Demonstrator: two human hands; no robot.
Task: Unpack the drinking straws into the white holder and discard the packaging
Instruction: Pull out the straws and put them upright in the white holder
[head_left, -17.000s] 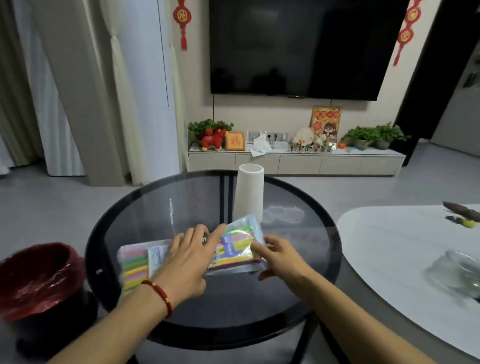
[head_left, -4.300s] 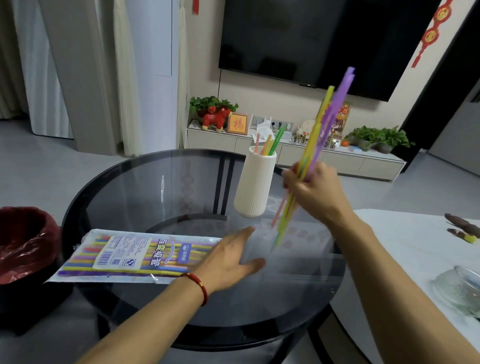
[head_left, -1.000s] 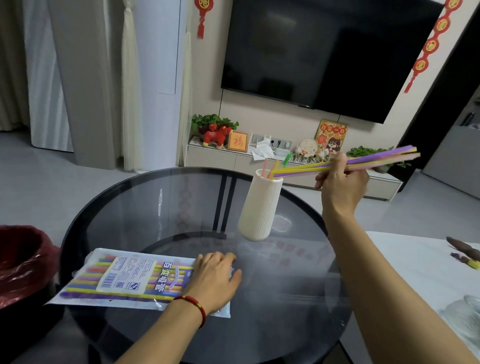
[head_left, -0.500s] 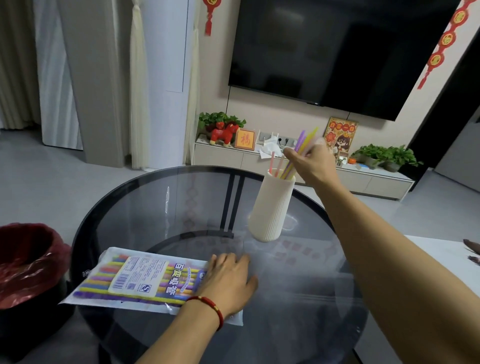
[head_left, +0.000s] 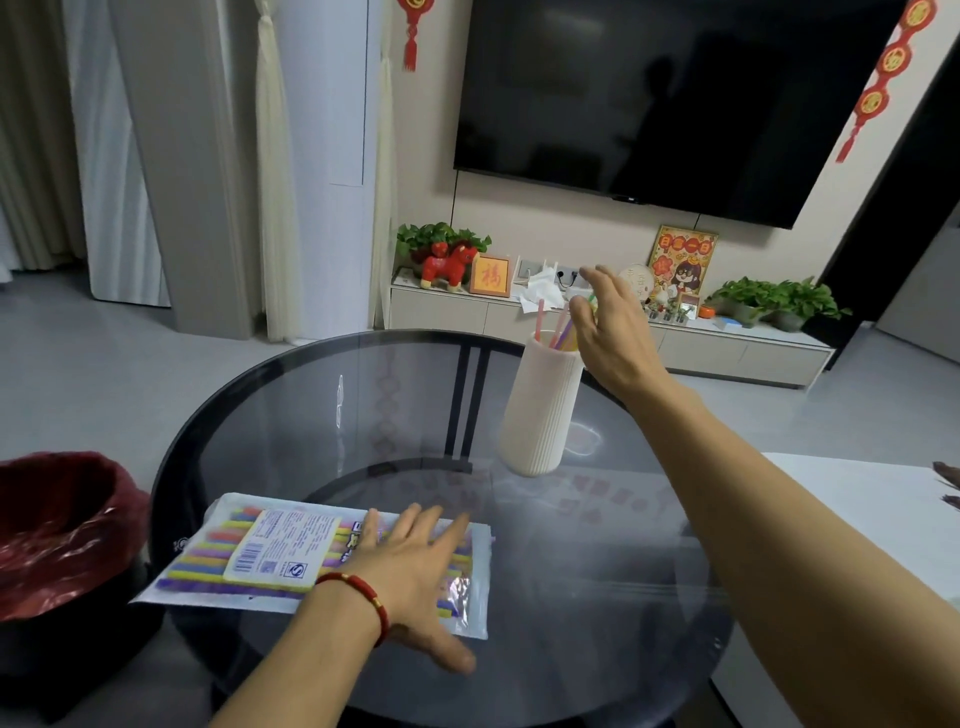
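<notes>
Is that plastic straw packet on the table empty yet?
Not empty. Coloured straws still show through the packet, lying flat on the glass table under the left hand.

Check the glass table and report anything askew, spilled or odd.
Nothing is spilled or damaged. The one oddity: the straw packet overhangs the round glass table on the side of the red-lined bin, pinned flat by the left hand. The white holder stands upright, straws inside, the right hand open above it.
</notes>
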